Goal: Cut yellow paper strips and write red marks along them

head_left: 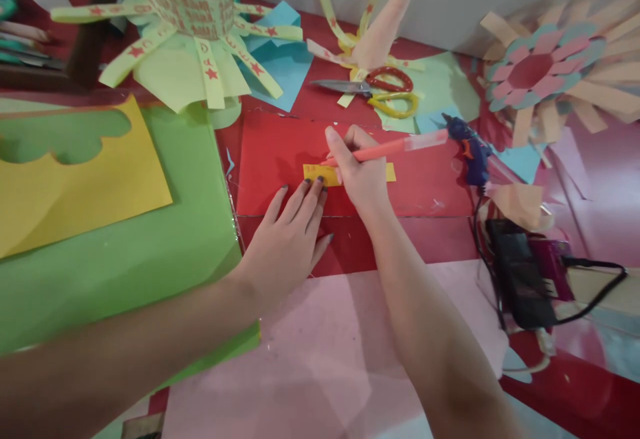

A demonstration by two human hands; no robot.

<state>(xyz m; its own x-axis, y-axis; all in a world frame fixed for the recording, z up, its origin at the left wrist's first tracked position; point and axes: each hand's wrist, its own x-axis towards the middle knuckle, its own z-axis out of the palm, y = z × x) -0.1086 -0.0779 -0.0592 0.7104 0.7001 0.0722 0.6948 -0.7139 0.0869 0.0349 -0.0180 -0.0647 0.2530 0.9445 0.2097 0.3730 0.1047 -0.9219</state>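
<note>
The right hand (361, 169) grips a coral marker (383, 150), tip at the left half of the crosswise yellow strip (334, 177) — the flat left hand (285, 242) touches its near edge.

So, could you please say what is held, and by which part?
The right hand holds a pen near its tip; the left hand touches a paper strip.

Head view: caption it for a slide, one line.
Left hand touching a yellow paper strip, right hand holding a coral pen to it.
</note>
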